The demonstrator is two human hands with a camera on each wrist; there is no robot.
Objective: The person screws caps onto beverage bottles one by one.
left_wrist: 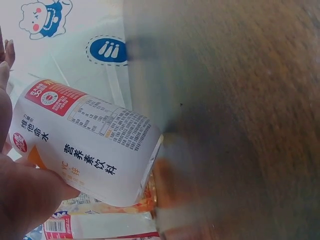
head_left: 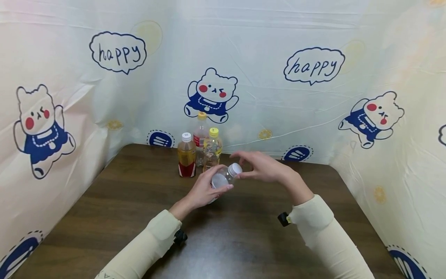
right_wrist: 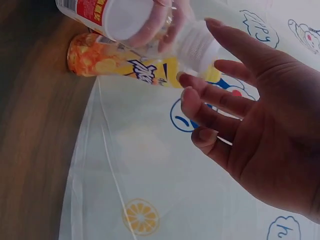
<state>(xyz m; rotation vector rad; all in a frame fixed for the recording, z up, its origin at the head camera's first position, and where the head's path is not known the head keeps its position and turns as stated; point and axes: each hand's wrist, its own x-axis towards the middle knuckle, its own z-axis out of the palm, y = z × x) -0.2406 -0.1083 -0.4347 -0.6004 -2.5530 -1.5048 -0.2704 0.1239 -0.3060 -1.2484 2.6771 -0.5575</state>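
My left hand (head_left: 202, 190) grips a drink bottle (left_wrist: 90, 145) round its body and holds it tilted above the table. The bottle has a white label with red and orange patches, a clear upper part and a white screw cap (right_wrist: 201, 47). Beside the cap is my right hand (head_left: 263, 166), its fingers spread and loosely bent. In the right wrist view its thumb and fingertips lie around the cap without a clear grip; whether the thumb touches the cap I cannot tell. The bottle's far side is hidden by the left hand.
Behind the held bottle several bottles stand upright: an amber one with a white cap (head_left: 186, 157), a yellow-capped one (head_left: 213, 149) and a red-labelled one (head_left: 199, 140). A dark wooden table (head_left: 139, 217) lies below. Printed sheeting (head_left: 261, 104) surrounds its back and sides.
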